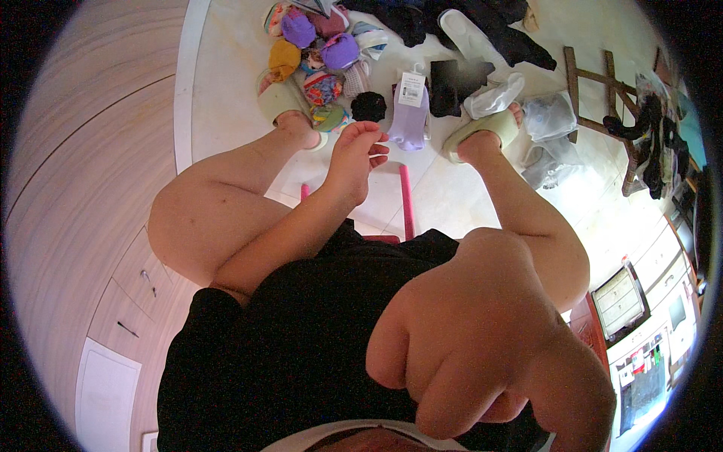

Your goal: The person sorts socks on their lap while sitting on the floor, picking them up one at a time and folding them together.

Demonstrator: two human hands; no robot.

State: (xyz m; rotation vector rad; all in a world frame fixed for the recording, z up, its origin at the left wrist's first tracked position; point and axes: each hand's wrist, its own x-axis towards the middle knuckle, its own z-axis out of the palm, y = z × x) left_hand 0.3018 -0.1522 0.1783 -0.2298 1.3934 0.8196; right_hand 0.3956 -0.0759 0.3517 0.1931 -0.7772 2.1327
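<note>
My left hand point(358, 161) hangs above the floor between my shins, fingers loosely bent and apart, nothing visible in it. Past it lie a lavender pair of socks point(408, 121) with a tag and hanger and a rolled black sock bundle point(368, 106). Rolled bundles, among them a purple one point(340, 51), a mustard one point(284, 59) and a patterned one point(322, 88), form a group at upper left. Close to the camera, my right hand point(469, 327) looms large at lower right, its fingers bent; its palm side is hidden.
Black cloth items point(445, 87), a white shoe-shaped piece point(471, 39) and clear plastic bags point(551, 116) lie on the floor. At right a wooden rack point(601, 79) holds dark items. My slippered feet flank the socks. A pink stool leg point(406, 200) shows below; wood-grain cabinets point(90, 169) stand left.
</note>
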